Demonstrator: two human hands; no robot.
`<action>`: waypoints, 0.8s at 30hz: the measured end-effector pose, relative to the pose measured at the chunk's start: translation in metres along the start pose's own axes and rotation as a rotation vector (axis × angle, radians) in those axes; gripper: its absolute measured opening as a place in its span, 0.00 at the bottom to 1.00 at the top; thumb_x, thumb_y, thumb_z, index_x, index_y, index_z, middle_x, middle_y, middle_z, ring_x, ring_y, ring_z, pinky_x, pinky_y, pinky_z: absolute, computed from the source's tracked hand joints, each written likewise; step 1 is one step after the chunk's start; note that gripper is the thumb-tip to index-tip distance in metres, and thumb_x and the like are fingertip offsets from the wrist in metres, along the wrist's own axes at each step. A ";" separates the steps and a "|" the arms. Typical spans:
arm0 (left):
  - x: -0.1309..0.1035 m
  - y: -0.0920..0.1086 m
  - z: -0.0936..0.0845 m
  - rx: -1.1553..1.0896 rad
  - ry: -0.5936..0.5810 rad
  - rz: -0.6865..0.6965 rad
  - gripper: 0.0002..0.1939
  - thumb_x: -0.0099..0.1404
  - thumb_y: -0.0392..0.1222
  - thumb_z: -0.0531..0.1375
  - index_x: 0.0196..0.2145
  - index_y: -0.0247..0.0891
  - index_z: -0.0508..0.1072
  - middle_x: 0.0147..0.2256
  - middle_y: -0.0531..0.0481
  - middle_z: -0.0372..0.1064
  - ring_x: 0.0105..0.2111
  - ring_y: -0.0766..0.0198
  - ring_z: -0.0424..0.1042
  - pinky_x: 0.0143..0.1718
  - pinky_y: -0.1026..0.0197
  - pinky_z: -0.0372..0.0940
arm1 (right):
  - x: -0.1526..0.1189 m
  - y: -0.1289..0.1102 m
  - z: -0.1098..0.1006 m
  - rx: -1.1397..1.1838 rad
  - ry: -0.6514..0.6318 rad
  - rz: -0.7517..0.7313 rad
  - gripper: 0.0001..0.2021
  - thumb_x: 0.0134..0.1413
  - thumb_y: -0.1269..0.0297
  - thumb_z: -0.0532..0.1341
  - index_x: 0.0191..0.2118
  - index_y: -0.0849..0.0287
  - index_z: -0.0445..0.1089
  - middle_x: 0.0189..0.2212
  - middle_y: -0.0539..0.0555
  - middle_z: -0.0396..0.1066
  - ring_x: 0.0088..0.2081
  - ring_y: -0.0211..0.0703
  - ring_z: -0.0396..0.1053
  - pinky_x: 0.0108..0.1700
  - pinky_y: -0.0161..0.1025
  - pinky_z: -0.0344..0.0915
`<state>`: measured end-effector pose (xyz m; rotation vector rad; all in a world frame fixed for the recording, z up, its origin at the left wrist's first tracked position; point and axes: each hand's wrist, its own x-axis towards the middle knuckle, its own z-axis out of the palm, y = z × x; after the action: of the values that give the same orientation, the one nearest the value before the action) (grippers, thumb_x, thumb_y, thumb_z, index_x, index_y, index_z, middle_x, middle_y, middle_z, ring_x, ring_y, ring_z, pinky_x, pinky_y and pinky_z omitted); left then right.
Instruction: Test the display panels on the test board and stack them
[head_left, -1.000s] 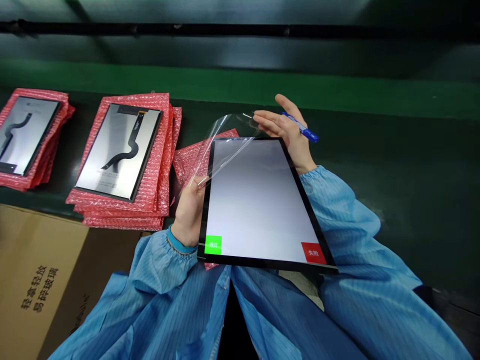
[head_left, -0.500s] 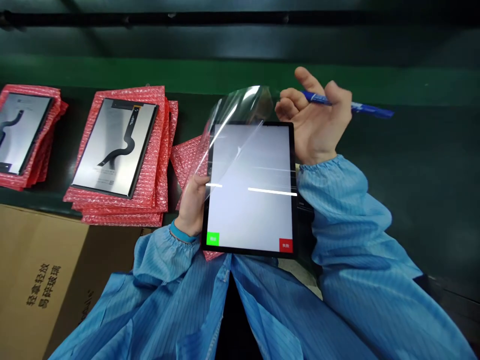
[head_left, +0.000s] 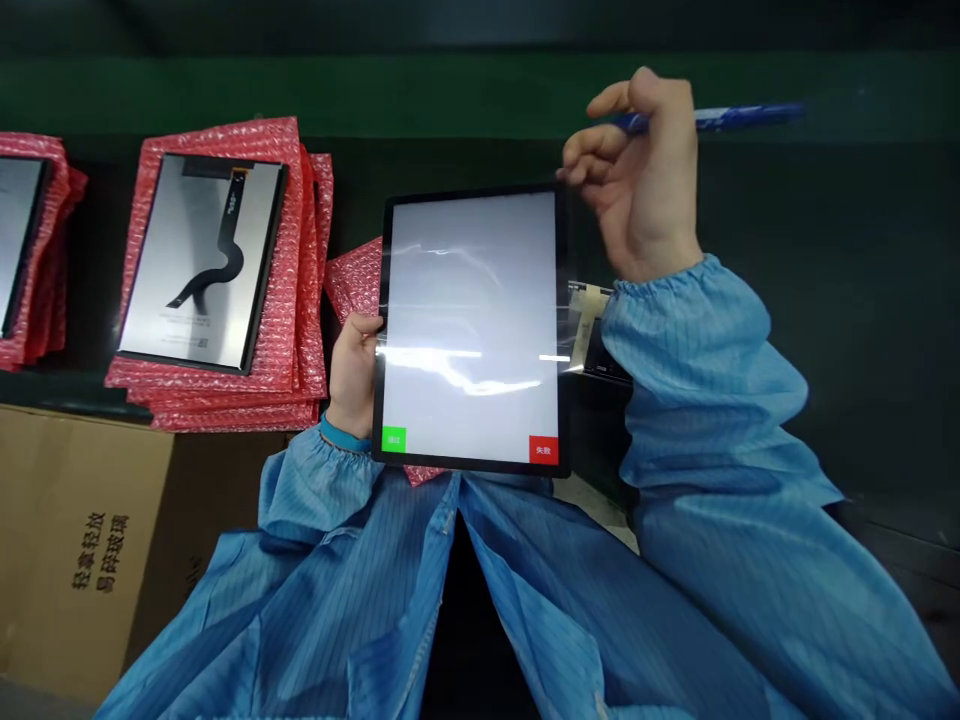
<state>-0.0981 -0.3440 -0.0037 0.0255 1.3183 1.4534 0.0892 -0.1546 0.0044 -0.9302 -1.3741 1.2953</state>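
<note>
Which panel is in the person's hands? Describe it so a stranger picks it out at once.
Start at the dark green bench and find the blue sleeves. The left hand grips the edge of a lit panel, with the right hand and its blue pen beside the top corner. Unlike the panels on red bubble wrap, it glows white with green and red buttons.

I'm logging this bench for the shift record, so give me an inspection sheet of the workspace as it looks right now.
Surface: dark green bench, with a brighter green strip along the back.
Job's things: lit screen panel held upright, white display with a green and a red button at its lower corners; clear film showing past its right edge.
Clutter: stack of red bubble wrap topped by a panel lying face down; a second such stack at the far left; cardboard box.
Grippers: left hand grips the panel's left edge; right hand holds a blue pen.
Cables: black flat ribbon on the face-down panel.
Surroundings: blue coat sleeves.
</note>
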 end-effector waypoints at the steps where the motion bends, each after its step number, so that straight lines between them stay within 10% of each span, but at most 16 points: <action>1: 0.001 0.000 -0.002 -0.009 -0.010 0.020 0.06 0.59 0.38 0.55 0.26 0.39 0.69 0.28 0.54 0.72 0.45 0.55 0.76 0.40 0.61 0.73 | -0.005 -0.006 0.000 -0.083 0.066 -0.100 0.09 0.66 0.62 0.53 0.32 0.49 0.62 0.29 0.51 0.69 0.29 0.38 0.68 0.34 0.36 0.68; 4: 0.002 0.000 -0.004 -0.038 -0.025 0.078 0.06 0.58 0.38 0.54 0.26 0.39 0.69 0.29 0.54 0.74 0.47 0.54 0.76 0.43 0.60 0.73 | -0.028 -0.031 0.006 -0.301 0.139 -0.433 0.09 0.69 0.61 0.54 0.34 0.48 0.63 0.34 0.51 0.69 0.29 0.39 0.71 0.29 0.38 0.67; 9: 0.001 0.001 0.001 -0.066 -0.111 0.018 0.12 0.58 0.42 0.52 0.33 0.38 0.74 0.33 0.51 0.76 0.48 0.50 0.75 0.47 0.56 0.72 | -0.077 -0.047 0.032 -0.737 -0.589 -0.652 0.17 0.59 0.46 0.63 0.42 0.55 0.72 0.47 0.59 0.75 0.53 0.61 0.72 0.58 0.62 0.66; 12: -0.002 0.002 0.002 -0.058 -0.141 0.022 0.14 0.58 0.42 0.52 0.36 0.37 0.75 0.35 0.51 0.77 0.50 0.49 0.74 0.49 0.54 0.71 | -0.098 -0.030 0.041 -0.840 -0.737 -0.705 0.21 0.55 0.52 0.68 0.51 0.55 0.70 0.62 0.60 0.64 0.65 0.66 0.59 0.66 0.70 0.53; 19: 0.004 -0.001 -0.006 -0.030 -0.121 0.120 0.12 0.55 0.42 0.53 0.31 0.38 0.74 0.35 0.52 0.77 0.51 0.50 0.74 0.50 0.54 0.72 | -0.118 -0.026 0.021 -0.903 -0.461 -0.989 0.05 0.60 0.73 0.63 0.43 0.63 0.73 0.49 0.64 0.76 0.48 0.52 0.77 0.46 0.44 0.77; 24: 0.015 -0.002 -0.009 0.026 -0.109 0.092 0.10 0.51 0.45 0.54 0.26 0.39 0.73 0.32 0.53 0.77 0.47 0.49 0.76 0.46 0.53 0.74 | -0.119 -0.023 -0.023 -0.807 0.057 -0.702 0.10 0.58 0.75 0.63 0.43 0.56 0.76 0.41 0.54 0.80 0.39 0.48 0.79 0.39 0.42 0.77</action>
<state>-0.1080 -0.3404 -0.0179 0.1824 1.2606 1.4911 0.1391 -0.2673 0.0072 -0.8461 -1.9781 0.1604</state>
